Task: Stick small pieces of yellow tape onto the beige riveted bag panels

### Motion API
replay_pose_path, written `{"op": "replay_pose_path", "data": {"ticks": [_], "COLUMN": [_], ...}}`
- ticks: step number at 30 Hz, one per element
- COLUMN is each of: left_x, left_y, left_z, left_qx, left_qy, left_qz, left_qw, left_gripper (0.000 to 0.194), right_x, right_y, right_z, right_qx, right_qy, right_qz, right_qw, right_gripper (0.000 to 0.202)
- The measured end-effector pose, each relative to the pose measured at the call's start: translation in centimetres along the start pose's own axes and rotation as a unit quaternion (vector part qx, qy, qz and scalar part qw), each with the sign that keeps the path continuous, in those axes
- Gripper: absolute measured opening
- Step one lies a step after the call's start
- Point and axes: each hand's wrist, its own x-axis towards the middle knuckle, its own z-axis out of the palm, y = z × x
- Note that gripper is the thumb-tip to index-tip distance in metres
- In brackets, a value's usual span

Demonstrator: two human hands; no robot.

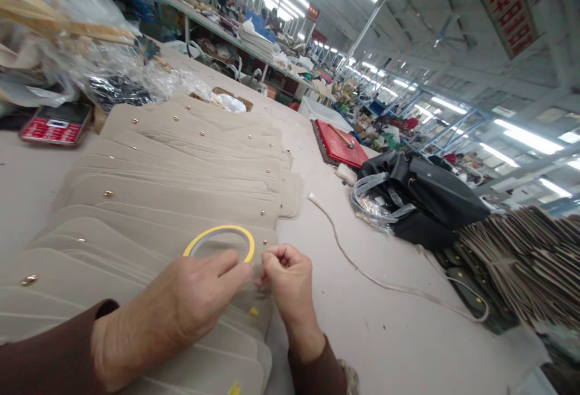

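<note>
My left hand (194, 292) is closed around the near side of a roll of yellow tape (247, 241), whose ring stands up above the fingers. Just to its right, my right hand (290, 274) has thumb and fingers pinched together near the tape. Whatever lies in that pinch is too small to make out. Both hands are over overlapping beige panels (181, 192) fitted with small metal studs. Small yellow tape pieces (254, 311) are stuck on panels below the hands.
A thin pale cord (338, 241) curves across the table (362, 328). To the right are a black bag (421, 189) and stacked dark strips (521, 256). A red pad (338, 144) with a hammer lies farther back. At left are a red calculator (57, 132) and plastic wrapping (118, 69).
</note>
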Motion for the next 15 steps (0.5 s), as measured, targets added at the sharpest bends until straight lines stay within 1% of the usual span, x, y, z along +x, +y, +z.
{"op": "replay_pose_path", "data": {"ticks": [2,4,6,9,12,15], "left_x": [0.2,0.3,0.3,0.3,0.1,-0.2], "left_y": [-0.2,-0.9,-1.6,-2.4,-2.5,-1.9], "left_z": [0.2,0.5,1.0,1.7,2.0,2.1], "left_qx": [0.028,0.074,0.124,0.169,0.145,0.080], "left_qy": [-0.003,-0.030,-0.070,-0.132,-0.181,-0.192], "left_qz": [-0.013,-0.024,-0.039,-0.078,-0.108,-0.119], "left_qw": [1.000,0.997,0.989,0.974,0.967,0.971], "left_gripper": [0.026,0.024,0.025,0.024,0.021,0.022], "right_x": [1.1,1.8,2.2,2.3,2.4,2.6], "right_y": [0.3,1.0,1.7,2.6,3.1,2.9], "right_z": [-1.1,-2.1,-2.6,-2.4,-2.1,-2.2], "right_qx": [0.010,0.014,0.016,0.004,-0.013,-0.019], "right_qy": [0.030,0.039,0.030,0.003,0.002,0.002], "right_qz": [0.016,0.019,0.029,0.049,0.047,0.049], "right_qw": [0.999,0.999,0.999,0.999,0.999,0.999], "right_gripper": [0.026,0.031,0.035,0.037,0.037,0.041]}}
